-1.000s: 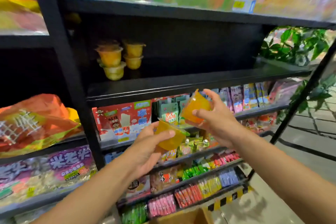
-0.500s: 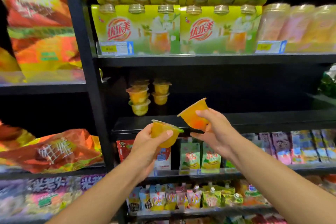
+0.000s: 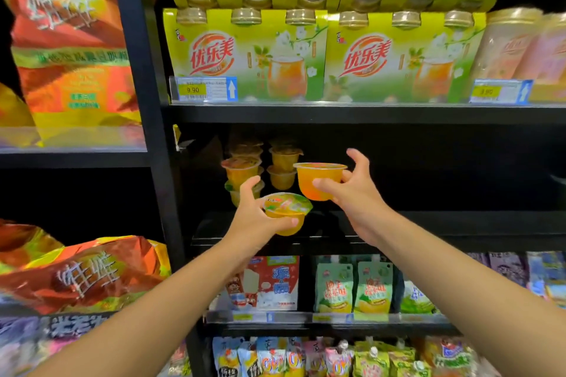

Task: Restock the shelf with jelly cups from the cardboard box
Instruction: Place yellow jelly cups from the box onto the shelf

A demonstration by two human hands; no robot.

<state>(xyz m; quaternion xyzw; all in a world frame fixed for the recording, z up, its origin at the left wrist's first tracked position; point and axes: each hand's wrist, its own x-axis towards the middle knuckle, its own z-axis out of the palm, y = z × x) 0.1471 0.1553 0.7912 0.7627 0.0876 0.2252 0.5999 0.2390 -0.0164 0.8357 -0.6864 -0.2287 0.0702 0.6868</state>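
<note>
Gripping one orange jelly cup each, the left hand holds the lower cup, the right hand the upper cup. Stacked cups, seemingly four, sit at ten o'clock on the shelf.

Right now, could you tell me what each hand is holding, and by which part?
The left hand grips a jelly cup by its side wall under the rim. The right hand pinches a second jelly cup by its side wall.

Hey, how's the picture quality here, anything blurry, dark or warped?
Head view: snack bags at the left edge are smeared; the shelf bay behind the stacked jelly cups is nearly black; shelf lines bow from the wide lens; both held cups stay fairly sharp.
</note>
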